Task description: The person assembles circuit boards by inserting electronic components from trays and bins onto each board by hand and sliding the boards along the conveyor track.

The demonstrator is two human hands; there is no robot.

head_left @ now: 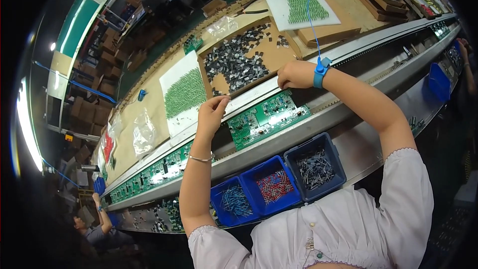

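At the lower left of the frame a row of green boards (pixel 149 174) waits on the conveyor rail (pixel 279 144). Near the centre, the left hand (pixel 211 114) is raised with thumb and fingertips pressed together, pinching something too small to identify, just above the left end of the green circuit board (pixel 266 118). This board lies on the rail in the middle of the frame. The step in hand seems to be placing small parts into this board. Right of centre, the right hand (pixel 297 73), with a blue wrist strap (pixel 321 68), rests with curled fingers at the edge of the cardboard tray of dark parts (pixel 239 60); whether it pinches one I cannot tell. Next, a steady lowering into the board's holes seems needed.
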